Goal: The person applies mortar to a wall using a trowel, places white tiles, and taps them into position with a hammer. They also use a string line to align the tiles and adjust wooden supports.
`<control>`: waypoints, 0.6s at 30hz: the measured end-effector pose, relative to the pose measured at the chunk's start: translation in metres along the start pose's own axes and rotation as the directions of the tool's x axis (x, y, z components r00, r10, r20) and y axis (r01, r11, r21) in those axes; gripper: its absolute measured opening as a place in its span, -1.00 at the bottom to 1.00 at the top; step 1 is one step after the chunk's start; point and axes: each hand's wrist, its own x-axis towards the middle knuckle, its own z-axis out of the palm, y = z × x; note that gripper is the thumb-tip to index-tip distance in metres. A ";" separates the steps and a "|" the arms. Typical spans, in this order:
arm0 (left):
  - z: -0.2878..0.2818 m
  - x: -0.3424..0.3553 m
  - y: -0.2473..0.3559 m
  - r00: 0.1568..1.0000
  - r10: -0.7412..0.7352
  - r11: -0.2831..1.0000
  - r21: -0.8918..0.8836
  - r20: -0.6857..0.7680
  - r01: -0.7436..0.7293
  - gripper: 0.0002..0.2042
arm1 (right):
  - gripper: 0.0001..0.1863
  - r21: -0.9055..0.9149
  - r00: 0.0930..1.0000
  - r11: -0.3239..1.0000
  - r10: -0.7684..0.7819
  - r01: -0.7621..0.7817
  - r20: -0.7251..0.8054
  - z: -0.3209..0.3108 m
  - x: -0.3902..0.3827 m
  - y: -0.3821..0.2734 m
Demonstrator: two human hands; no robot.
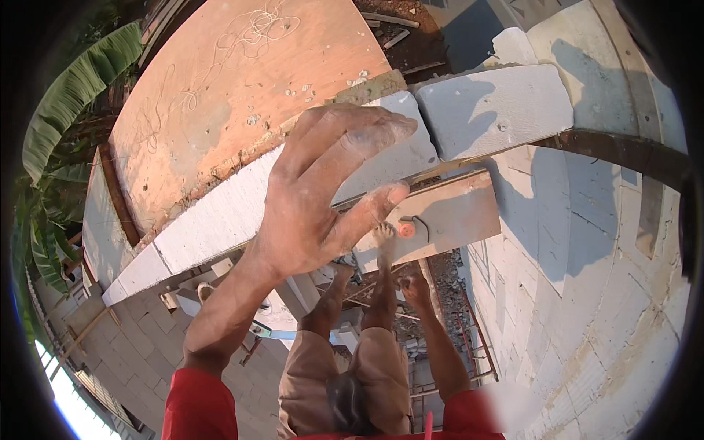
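Blocks (213,216) lining board's (301,51) edge below left hand (297,209), fingers wide, holding nothing; seam (427,125) beyond fingertips showing unfilled; right hand's (416,290) grip: cannot tell.

The spread left hand (312,187) hangs over white blocks (227,213) beside an orange panel (227,88).

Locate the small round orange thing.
In the head view, the round orange thing sits just right of centre on the board, beside the bare foot.
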 end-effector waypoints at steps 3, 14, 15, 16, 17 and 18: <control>-0.002 -0.120 0.044 0.965 -0.255 0.941 -0.248 -0.069 0.231 -0.69 | -0.62 -0.234 0.985 0.963 -0.100 0.132 0.141 0.008 0.008 -0.059; 0.018 -0.373 0.148 0.408 -0.907 0.309 -0.489 0.107 0.816 -0.75 | -0.47 -0.055 0.366 0.380 -0.826 0.923 0.429 0.249 0.033 -0.283; 0.012 -0.385 0.139 0.393 -0.915 0.304 -0.487 0.090 0.819 -0.75 | -0.50 -0.136 0.360 0.333 -0.858 0.933 0.366 0.277 0.036 -0.286; 0.007 -0.393 0.135 0.359 -0.933 0.291 -0.547 0.018 0.785 -0.76 | -0.55 -0.198 0.382 0.337 -0.885 0.920 0.268 0.306 0.038 -0.288; 0.003 -0.402 0.130 0.311 -0.950 0.275 -0.540 -0.025 0.796 -0.75 | -0.60 -0.254 0.434 0.373 -0.862 0.893 0.262 0.332 0.041 -0.289; 0.001 -0.407 0.127 0.264 -0.961 0.265 -0.553 -0.083 0.790 -0.75 | -0.61 -0.330 0.438 0.362 -0.878 0.872 0.193 0.350 0.046 -0.283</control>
